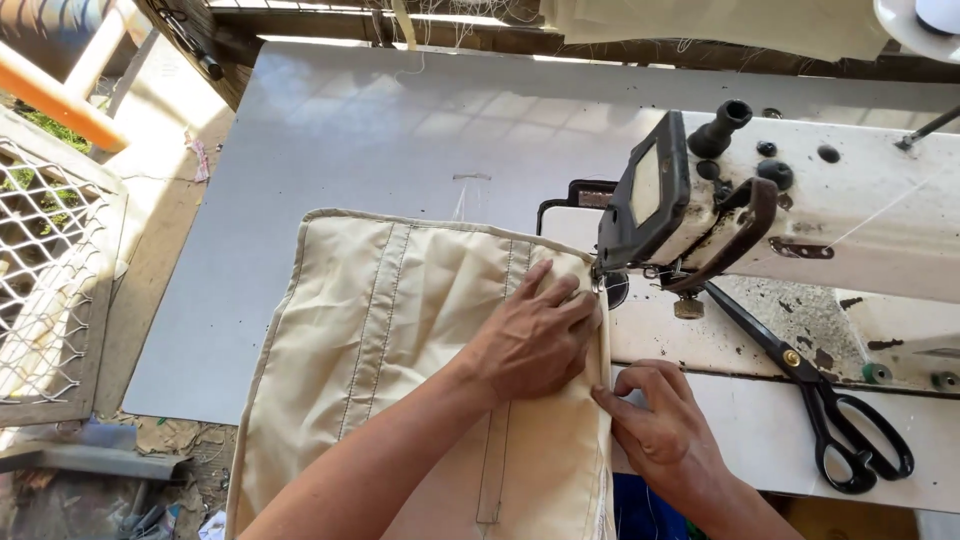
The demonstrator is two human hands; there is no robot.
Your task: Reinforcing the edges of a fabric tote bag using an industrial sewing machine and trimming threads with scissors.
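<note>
A beige fabric piece (pixel 380 330) with stitched seams lies on the grey table, its right edge under the needle of a white sewing machine (pixel 800 210). My left hand (pixel 535 335) presses flat on the fabric just left of that edge, fingers pointing toward the needle. My right hand (pixel 660 425) pinches the folded fabric edge nearer to me, thumb and fingers closed on the hem.
Black scissors (pixel 830 410) lie on the machine bed to the right. The grey table top (pixel 400 130) stretches beyond the fabric. A wire mesh frame (pixel 45 270) and an orange bar stand at the left; debris covers the floor below.
</note>
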